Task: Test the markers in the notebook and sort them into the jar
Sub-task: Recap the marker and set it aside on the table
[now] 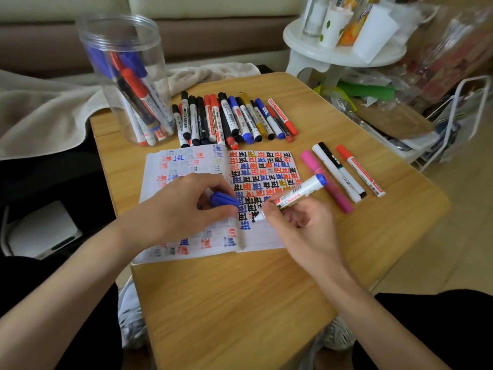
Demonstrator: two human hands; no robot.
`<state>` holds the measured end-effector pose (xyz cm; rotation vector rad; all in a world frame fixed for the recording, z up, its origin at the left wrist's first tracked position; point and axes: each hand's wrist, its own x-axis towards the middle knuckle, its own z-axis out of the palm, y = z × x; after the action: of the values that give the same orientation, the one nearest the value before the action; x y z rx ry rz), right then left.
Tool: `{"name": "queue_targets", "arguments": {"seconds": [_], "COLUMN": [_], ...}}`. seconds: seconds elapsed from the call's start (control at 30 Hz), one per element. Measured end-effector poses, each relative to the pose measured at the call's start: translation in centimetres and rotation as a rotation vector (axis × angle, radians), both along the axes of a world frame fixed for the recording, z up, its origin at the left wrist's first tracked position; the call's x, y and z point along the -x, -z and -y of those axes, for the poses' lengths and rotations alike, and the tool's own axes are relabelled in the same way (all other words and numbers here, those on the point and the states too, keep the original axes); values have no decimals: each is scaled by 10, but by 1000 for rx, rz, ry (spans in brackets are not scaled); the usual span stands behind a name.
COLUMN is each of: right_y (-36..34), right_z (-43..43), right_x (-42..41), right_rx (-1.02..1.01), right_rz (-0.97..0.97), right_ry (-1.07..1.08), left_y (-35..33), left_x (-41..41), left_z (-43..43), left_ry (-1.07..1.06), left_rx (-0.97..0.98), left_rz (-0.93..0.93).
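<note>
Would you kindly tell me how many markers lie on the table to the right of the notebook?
4, side by side: a pink marker nearest the notebook, then a white-capped marker, a black-capped marker and, farthest right, a red-capped marker. None seems hidden.

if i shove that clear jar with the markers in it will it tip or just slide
Probably tips if pushed high: the clear plastic jar is tall for its base. Its markers lean one way, so weight likely sits unevenly. It stands near the edge of the wooden table, so sliding looks risky.
</note>
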<state>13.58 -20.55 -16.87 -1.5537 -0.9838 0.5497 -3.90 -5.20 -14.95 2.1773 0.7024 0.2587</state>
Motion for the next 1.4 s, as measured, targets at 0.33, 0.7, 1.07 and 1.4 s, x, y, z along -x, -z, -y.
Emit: {"name": "queue_targets", "arguments": {"seconds": [0.33,0.7,1.07,1.4], "right_y": [3,6,5,6], "right_z": [2,1,2,2], "right_x": [-2,-4,-6,-4], "right_rx": [34,-10,-18,2], "right_rz": [66,8,25,19], "right_ry": [-18,-44,-52,-92], "left_y": [-2,-2,-4,-5], "left_x": [-1,0,-2,0], "left_z": [-1,-1,-1,0], "left_ry": [11,6,3,9], "left_rx": [-2,-13,-17,-3], "left_rz": [-16,-29,-35,-32]}}
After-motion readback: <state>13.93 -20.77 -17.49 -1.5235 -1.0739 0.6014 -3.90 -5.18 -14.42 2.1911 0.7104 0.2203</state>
